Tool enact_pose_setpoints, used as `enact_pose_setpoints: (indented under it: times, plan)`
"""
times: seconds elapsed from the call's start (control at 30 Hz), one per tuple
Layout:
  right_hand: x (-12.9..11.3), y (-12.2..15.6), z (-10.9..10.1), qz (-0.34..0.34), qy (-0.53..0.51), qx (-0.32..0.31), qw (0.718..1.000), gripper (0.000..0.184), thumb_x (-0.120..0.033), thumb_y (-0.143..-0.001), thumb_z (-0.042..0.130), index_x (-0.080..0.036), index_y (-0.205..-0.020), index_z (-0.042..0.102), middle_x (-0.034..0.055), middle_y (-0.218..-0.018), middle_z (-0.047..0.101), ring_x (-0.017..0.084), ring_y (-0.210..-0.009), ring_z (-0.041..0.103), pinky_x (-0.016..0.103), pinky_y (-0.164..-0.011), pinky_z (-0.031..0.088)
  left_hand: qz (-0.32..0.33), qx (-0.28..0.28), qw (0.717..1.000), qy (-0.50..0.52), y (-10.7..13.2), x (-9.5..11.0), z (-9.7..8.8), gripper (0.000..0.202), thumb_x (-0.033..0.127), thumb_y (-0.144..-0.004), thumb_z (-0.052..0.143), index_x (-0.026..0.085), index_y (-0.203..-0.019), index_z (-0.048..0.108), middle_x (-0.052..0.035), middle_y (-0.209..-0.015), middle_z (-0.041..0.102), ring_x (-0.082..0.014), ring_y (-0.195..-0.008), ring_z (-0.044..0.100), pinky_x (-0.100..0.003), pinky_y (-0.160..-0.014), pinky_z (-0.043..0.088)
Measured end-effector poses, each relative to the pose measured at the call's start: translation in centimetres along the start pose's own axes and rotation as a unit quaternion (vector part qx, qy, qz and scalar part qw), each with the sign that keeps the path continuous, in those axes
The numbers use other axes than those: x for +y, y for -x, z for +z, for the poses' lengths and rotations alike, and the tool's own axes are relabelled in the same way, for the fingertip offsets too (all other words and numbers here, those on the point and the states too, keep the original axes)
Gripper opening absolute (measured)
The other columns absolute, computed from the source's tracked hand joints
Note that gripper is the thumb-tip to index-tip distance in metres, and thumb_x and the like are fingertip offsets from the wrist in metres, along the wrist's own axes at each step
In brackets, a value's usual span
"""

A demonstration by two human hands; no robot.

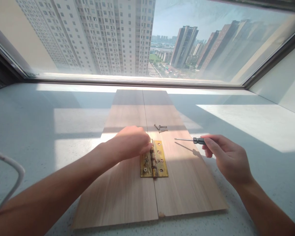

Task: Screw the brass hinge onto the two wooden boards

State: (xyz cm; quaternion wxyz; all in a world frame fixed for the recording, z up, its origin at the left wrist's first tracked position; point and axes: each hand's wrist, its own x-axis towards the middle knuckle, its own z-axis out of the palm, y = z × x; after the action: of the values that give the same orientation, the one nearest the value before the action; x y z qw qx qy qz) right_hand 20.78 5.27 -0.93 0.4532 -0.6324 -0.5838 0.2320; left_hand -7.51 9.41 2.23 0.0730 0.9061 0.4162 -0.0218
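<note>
A worn brass-coloured hinge lies opened flat across the seam of two pale wooden boards, the left board and the right board. My left hand is closed over the hinge's upper left corner, its thumb beside the pin. Whatever its fingertips hold is hidden. A screw head shows in the left leaf's lower hole; bare holes show in the right leaf. My right hand grips a small screwdriver by its dark handle, the shaft pointing left above the right board. Several loose screws lie beyond the hinge.
The boards rest on a pale speckled windowsill crossed by sunlight and shadow. Behind them is a dark window frame, with tall buildings outside. A white curved rod or cable stands at the left edge. A white wall bounds the right.
</note>
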Motion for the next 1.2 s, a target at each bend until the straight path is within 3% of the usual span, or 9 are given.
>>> enact_pose_setpoints:
  times: [0.2,0.37,0.47,0.57,0.7,0.93,1.07,1.2]
  plan:
    - [-0.1,0.5,0.0,0.001,-0.015,0.006,1.000,0.030,-0.048,-0.083,0.062,-0.019,-0.085,0.068,-0.0005,-0.053,0.056,0.016,-0.056,0.055,0.030,-0.054,0.045,-0.003,-0.010,1.000,0.022,-0.2,0.1,-0.5,0.050,0.034,-0.087,0.050,0.017,-0.044,0.033,0.0015,-0.043,0.032,-0.0092,-0.041,0.023,-0.027,-0.042,0.018]
    - [-0.1,0.8,0.3,-0.021,0.007,-0.019,1.000,0.029,-0.047,-0.084,0.060,-0.019,-0.082,0.068,0.0007,-0.058,0.059,0.014,-0.052,0.051,0.029,-0.051,0.043,-0.045,0.006,0.998,0.046,0.2,0.1,-1.7,0.060,0.056,-0.088,0.051,0.016,-0.044,0.042,0.0001,-0.045,0.039,-0.0102,-0.040,0.029,-0.027,-0.043,0.018]
    - [0.1,0.8,0.2,-0.029,0.009,-0.028,0.999,0.030,-0.046,-0.084,0.060,-0.018,-0.084,0.069,0.0012,-0.058,0.060,0.014,-0.052,0.052,0.029,-0.050,0.043,-0.033,0.010,0.995,0.099,0.9,-0.2,-2.4,0.037,0.051,-0.086,0.056,0.018,-0.070,0.065,-0.0019,-0.065,0.060,-0.0132,-0.053,0.048,-0.025,-0.048,0.027]
    - [0.0,0.9,0.1,-0.026,0.005,-0.034,0.999,0.030,-0.047,-0.084,0.060,-0.018,-0.085,0.069,0.0010,-0.059,0.060,0.014,-0.052,0.052,0.029,-0.051,0.042,0.027,-0.013,0.989,0.142,1.5,-0.7,-2.4,0.014,0.030,-0.085,0.062,0.023,-0.093,0.070,-0.0005,-0.085,0.067,-0.0140,-0.070,0.058,-0.024,-0.059,0.036]
    - [-0.6,1.1,0.2,-0.021,0.004,-0.021,1.000,0.029,-0.047,-0.083,0.061,-0.019,-0.083,0.068,0.0003,-0.058,0.059,0.014,-0.053,0.052,0.028,-0.051,0.042,0.055,-0.027,0.991,0.118,1.5,-1.0,-1.8,0.017,0.017,-0.087,0.054,0.021,-0.080,0.070,-0.0010,-0.080,0.067,-0.0147,-0.074,0.059,-0.025,-0.065,0.038]
    - [-0.2,0.8,-0.1,-0.029,0.001,-0.033,0.999,0.029,-0.046,-0.084,0.061,-0.018,-0.084,0.068,0.0009,-0.059,0.060,0.014,-0.052,0.053,0.029,-0.051,0.044,0.008,-0.073,0.995,0.073,1.6,-0.3,-2.6,0.020,0.017,-0.083,0.048,0.017,-0.064,0.050,-0.0023,-0.067,0.057,-0.0137,-0.057,0.046,-0.026,-0.051,0.030]
    - [0.3,0.5,0.0,-0.020,-0.013,-0.051,0.998,0.029,-0.046,-0.084,0.060,-0.018,-0.085,0.068,0.0008,-0.059,0.060,0.014,-0.052,0.053,0.028,-0.051,0.044,-0.009,-0.064,0.988,0.143,0.5,-1.9,-3.0,0.019,0.027,-0.088,0.046,0.018,-0.076,0.058,-0.0033,-0.077,0.062,-0.0143,-0.065,0.052,-0.024,-0.055,0.035]
    - [0.7,0.4,0.2,-0.004,-0.028,-0.053,0.998,0.030,-0.047,-0.085,0.060,-0.017,-0.084,0.067,0.0002,-0.058,0.059,0.013,-0.052,0.052,0.029,-0.054,0.043,-0.014,-0.049,0.986,0.160,-2.7,-3.8,-2.1,0.027,0.035,-0.089,0.046,0.016,-0.081,0.064,-0.0034,-0.075,0.064,-0.0129,-0.061,0.052,-0.023,-0.053,0.034]
